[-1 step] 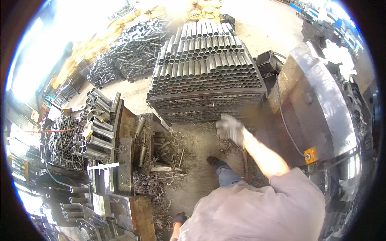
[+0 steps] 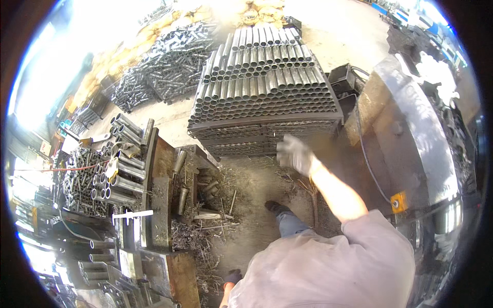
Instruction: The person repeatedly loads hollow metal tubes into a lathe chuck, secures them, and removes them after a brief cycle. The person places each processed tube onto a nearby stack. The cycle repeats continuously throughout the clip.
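Observation:
My right hand (image 2: 297,155), in a pale grey work glove, reaches forward above the floor, near the front of a crate (image 2: 236,139) of stacked metal tubes (image 2: 267,84). Its fingers look slightly blurred but apart, with nothing visible in them. Low in the picture, at my left side, hangs my left hand (image 2: 232,277) in a dark glove with an orange cuff. It is small and partly turned away, so its fingers cannot be made out. Left of it stands a workbench (image 2: 162,205) with more metal tubes (image 2: 126,182) on it.
A white caliper-shaped tool (image 2: 132,214) lies at the bench's edge. Metal shavings (image 2: 197,246) litter the floor beside it. On the right stands a large metal bin (image 2: 395,128) with a hanging cable and a yellow box (image 2: 398,203). Heaps of short metal parts (image 2: 164,66) lie farther back.
My right hand has risen slightly and its fingers look more spread. The view has shifted a little, and my left hand shows slightly more.

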Demonstrator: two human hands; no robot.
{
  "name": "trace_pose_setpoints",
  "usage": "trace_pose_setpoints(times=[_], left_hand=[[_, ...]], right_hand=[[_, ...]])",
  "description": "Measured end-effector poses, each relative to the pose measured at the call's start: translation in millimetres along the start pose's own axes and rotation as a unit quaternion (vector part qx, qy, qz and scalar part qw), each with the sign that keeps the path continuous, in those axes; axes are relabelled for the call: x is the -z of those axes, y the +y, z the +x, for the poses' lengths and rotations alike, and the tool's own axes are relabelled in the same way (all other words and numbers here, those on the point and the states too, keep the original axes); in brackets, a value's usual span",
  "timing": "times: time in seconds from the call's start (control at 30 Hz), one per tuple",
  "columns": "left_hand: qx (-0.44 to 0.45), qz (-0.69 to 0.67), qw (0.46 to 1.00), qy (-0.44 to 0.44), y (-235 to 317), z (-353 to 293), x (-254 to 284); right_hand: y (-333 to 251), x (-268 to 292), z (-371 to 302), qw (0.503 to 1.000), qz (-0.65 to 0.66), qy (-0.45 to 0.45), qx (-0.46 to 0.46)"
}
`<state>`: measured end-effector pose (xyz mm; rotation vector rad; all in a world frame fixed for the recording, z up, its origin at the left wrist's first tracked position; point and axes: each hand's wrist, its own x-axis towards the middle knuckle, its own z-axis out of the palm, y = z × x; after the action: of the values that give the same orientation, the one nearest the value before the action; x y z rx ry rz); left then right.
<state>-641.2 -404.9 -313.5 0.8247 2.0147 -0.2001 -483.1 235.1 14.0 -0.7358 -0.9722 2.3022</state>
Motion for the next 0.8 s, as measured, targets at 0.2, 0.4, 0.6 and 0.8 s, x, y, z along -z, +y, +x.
trace_pose_setpoints(times=[0.2, 0.4, 0.6, 0.8], left_hand=[[0.071, -0.268, 0.953, 0.120, 89.7, 36.4, 92.4], [0.094, -0.426, 0.885, 0.162, 183.9, 11.3, 226.1], [0.100, -0.387, 0.906, 0.138, 216.5, 5.0, 258.1], [0.060, -0.255, 0.960, 0.099, 198.4, 4.4, 212.2]], right_hand=[[-88.3, 26.9, 239.7, 0.960, 0.215, 0.153, 0.093], [-87.7, 59.3, 348.0, 0.895, 0.407, 0.133, 0.122], [-98.3, 70.1, 404.5, 0.805, 0.564, 0.157, 0.097], [-112.1, 80.0, 407.5, 0.872, 0.461, 0.038, 0.158]])
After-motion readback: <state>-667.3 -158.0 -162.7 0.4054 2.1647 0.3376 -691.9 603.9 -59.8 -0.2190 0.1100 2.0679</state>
